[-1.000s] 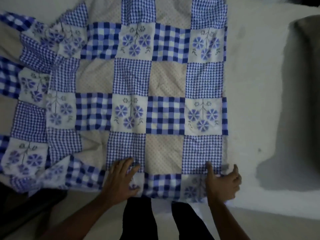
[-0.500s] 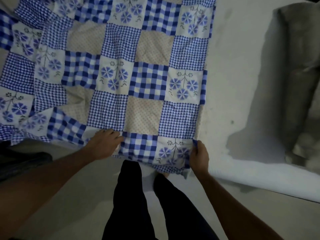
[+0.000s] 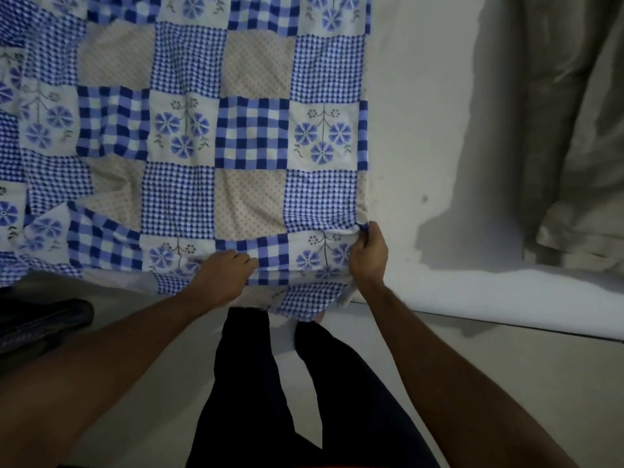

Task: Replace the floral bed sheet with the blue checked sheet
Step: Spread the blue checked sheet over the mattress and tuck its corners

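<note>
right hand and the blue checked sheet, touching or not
Touching: the head view shows the right hand closed on the bunched corner of the blue checked sheet.

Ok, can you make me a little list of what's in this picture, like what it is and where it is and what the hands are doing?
sheet: blue checked sheet with flower squares, spread over the mattress, wrinkled on the left
mattress: bare white mattress, uncovered to the sheet's right
left hand: left hand pressing on the sheet's near edge
right hand: right hand gripping the sheet's near corner
other cloth: grey cloth bunched at far right
legs: dark trousers, standing at the bedside
</note>
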The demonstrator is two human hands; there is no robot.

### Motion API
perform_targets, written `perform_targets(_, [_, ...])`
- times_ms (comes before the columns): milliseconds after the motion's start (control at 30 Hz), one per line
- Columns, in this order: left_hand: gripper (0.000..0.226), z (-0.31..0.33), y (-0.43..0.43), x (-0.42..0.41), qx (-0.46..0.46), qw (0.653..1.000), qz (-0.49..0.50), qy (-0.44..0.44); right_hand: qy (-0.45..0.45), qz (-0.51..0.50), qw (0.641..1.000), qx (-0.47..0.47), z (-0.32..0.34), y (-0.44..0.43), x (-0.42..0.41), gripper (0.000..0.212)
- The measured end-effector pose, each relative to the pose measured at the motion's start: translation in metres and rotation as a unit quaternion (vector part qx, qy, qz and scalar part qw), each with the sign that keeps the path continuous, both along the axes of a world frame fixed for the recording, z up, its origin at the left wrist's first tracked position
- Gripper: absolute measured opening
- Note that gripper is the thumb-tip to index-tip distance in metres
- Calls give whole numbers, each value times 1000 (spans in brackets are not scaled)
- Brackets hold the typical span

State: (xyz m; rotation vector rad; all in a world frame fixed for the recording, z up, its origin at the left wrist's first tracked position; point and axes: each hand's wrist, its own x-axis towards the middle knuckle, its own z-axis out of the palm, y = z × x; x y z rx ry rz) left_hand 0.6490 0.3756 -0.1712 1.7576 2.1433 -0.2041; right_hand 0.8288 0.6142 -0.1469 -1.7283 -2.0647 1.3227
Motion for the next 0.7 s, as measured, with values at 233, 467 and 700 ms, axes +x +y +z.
perform_targets(233, [18, 34, 73, 33, 51, 989, 39, -135, -71, 79, 991, 87, 49, 101, -12, 36])
perform_targets(467, [24, 89, 271, 114, 90, 902, 232, -352, -141, 100, 960, 218, 138, 299, -60, 43])
perform_targets(700, [30, 68, 298, 86, 282, 843, 286, -358, -174, 64, 949, 255, 115, 329, -59, 61])
